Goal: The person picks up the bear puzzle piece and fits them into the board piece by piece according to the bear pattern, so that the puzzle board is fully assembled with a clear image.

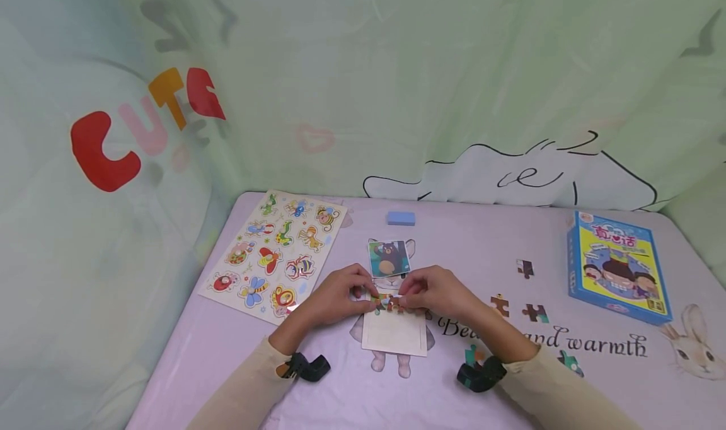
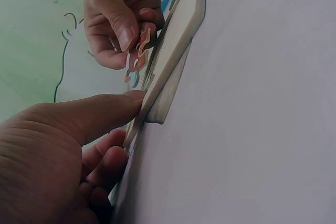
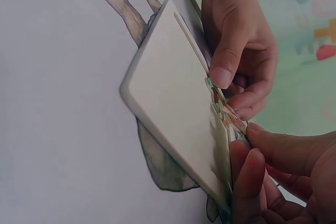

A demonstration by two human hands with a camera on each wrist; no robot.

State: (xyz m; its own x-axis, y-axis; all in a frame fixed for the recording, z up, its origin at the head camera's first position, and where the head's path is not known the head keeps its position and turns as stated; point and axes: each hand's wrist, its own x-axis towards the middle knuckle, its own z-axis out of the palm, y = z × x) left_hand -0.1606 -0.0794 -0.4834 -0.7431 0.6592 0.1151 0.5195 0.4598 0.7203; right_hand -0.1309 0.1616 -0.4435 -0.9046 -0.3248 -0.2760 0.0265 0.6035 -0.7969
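Note:
A pale puzzle tray (image 1: 394, 337) lies on the table, with a few coloured puzzle pieces (image 1: 381, 302) along its far end. My left hand (image 1: 340, 294) grips the tray's left edge, its thumb on the rim and its fingers curled beside it. Between thumb and fingers, my right hand (image 1: 433, 291) pinches a brown puzzle piece (image 2: 139, 53) just above the tray's far end. Fingers partly hide the fitted pieces in the right wrist view. Just beyond both hands lies a bear picture card (image 1: 389, 258).
Several loose puzzle pieces lie to the right, among them a brown one (image 1: 500, 305) and a dark one (image 1: 525, 268). A blue game box (image 1: 618, 266) is at far right. An insect board (image 1: 272, 253) lies left, a blue block (image 1: 401, 219) at the back.

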